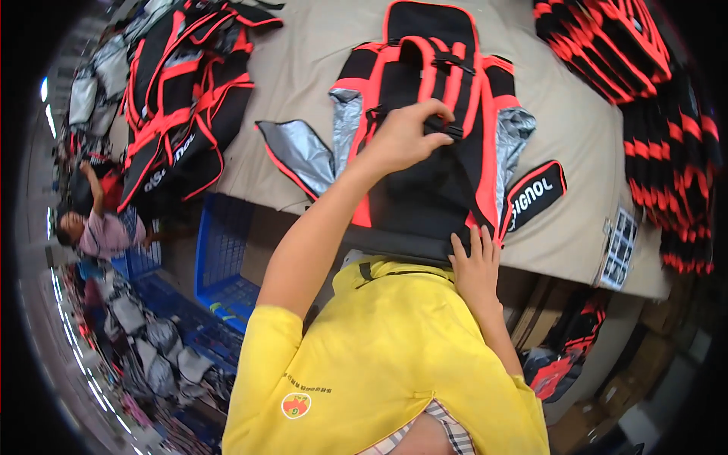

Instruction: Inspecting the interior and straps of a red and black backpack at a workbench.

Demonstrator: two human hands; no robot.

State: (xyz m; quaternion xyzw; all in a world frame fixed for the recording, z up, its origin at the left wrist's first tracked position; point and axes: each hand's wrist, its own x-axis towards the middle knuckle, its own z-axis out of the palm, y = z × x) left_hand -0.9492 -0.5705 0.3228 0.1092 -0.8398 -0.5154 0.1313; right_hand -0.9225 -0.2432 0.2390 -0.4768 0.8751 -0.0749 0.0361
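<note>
A black backpack (pixel 425 189) with bright coral-red trim and silver lining lies flat on the table, its shoulder straps facing up. My left hand (pixel 409 140) reaches over its middle, thumb and fingers closed round a black strap buckle (pixel 444 127). Near the bag's lower right corner, my right hand (pixel 478 262) rests on the near edge with its fingers stretched out. Silver-lined flaps spread out at both sides: a pointed one (pixel 296 155) on the left and a lettered black side flap (pixel 537 196) on the right.
More black and red bags lie in a heap (pixel 186 98) at the far left of the beige table (pixel 584 174). Stacked bags (pixel 607 49) fill the right side. A blue plastic crate (pixel 220 250) stands below at the left. Beyond it, another person (pixel 106 227) is at work.
</note>
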